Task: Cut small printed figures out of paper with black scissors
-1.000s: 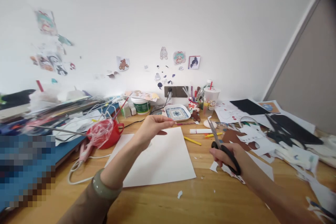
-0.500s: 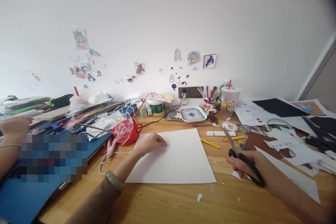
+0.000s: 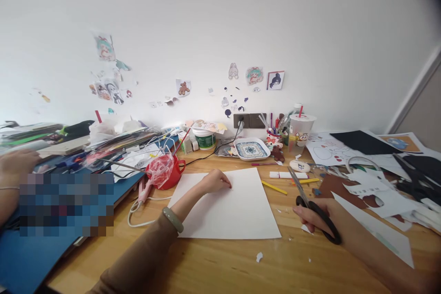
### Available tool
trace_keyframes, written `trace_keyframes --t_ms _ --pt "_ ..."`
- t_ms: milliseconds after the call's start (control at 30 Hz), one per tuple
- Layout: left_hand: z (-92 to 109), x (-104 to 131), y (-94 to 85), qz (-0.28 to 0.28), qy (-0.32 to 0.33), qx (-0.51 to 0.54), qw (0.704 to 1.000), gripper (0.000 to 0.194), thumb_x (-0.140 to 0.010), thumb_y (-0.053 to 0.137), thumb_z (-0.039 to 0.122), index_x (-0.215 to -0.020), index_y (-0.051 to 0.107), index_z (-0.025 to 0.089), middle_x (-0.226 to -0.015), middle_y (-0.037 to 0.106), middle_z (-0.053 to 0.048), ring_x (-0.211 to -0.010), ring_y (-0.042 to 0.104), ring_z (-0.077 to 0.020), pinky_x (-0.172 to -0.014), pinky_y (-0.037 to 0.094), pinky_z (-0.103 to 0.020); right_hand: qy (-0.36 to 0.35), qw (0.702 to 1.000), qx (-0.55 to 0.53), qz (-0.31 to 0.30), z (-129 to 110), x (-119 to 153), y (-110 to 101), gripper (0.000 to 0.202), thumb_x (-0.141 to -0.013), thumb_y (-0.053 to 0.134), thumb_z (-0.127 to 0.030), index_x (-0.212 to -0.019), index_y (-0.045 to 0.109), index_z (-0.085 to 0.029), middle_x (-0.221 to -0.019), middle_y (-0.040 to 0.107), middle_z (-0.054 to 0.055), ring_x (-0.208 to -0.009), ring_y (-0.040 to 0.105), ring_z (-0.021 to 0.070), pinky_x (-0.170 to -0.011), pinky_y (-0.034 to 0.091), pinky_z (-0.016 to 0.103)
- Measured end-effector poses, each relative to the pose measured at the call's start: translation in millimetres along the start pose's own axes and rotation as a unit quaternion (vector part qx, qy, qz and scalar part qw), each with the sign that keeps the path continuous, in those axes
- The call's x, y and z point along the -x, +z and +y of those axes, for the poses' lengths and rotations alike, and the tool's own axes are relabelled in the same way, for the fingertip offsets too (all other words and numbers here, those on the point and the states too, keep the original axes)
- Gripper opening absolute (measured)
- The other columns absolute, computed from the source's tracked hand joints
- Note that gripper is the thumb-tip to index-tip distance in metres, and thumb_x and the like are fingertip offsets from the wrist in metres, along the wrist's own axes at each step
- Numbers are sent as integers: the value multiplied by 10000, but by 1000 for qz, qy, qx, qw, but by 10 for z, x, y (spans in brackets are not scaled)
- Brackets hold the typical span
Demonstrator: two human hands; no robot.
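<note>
Left hand (image 3: 216, 181), fingertips together over white paper (image 3: 227, 213), any pinched scrap unclear; right hand (image 3: 322, 216) grips scissors (image 3: 302, 189). A dragging forearm could skew the sheet.

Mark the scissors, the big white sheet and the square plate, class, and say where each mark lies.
Scissors (image 3: 304, 195), head view: on the blades, near the pivot.
White sheet (image 3: 234, 220), head view: on its bare lower part.
Square plate (image 3: 253, 157), head view: on its front rim.
</note>
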State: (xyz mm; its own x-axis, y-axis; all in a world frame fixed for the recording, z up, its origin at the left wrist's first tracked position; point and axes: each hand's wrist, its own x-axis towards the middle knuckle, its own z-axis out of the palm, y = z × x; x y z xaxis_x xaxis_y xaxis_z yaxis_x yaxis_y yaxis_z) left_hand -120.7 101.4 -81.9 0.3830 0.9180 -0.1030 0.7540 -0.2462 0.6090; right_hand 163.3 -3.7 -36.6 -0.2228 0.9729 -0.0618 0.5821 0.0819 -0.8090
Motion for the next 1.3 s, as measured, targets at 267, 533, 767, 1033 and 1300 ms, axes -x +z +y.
trace_keyframes --t_ms 267,533,767,1033,1300 --pt "-44 -10 11 7 5 5 1000 282 -660 525 294 -837 691 152 -786 683 -30 -702 566 -173 -612 393 -224 6 999 31 3 100 -28 23 370 -733 507 -429 -472 438 -176 -463 468 -12 -444 371 112 -438 254 242" --pt "-101 -48 8 8 24 12 1000 280 -658 498 173 -865 685 154 -883 677 -38 -791 582 -181 -683 416 -226 10 1000 19 10 -65 37 13 339 -702 544 -398 -463 454 -176 -452 480 -13 -441 402 119 -440 276 240" --pt "-42 -16 2 19 43 -15 999 341 -663 444 97 -907 674 155 -923 668 -34 -823 572 -170 -754 397 -223 -9 1000 8 -6 -23 2 38 313 -705 554 -355 -475 442 -175 -456 455 -20 -444 382 110 -443 270 235" --pt "-64 -1 41 36 28 -83 995 361 -655 498 133 -967 650 231 -840 674 -34 -879 515 -219 -808 341 -287 0 1000 22 -6 -77 26 20 337 -713 504 -411 -476 422 -185 -464 437 -16 -443 367 115 -447 267 243" --pt "189 59 -151 149 14 -118 982 371 -671 515 123 -1021 621 186 -849 649 -92 -952 456 -267 -785 347 -332 -4 991 -35 128 -195 81 -157 371 -628 537 -449 -374 422 -204 -451 491 17 -425 427 141 -431 334 264"
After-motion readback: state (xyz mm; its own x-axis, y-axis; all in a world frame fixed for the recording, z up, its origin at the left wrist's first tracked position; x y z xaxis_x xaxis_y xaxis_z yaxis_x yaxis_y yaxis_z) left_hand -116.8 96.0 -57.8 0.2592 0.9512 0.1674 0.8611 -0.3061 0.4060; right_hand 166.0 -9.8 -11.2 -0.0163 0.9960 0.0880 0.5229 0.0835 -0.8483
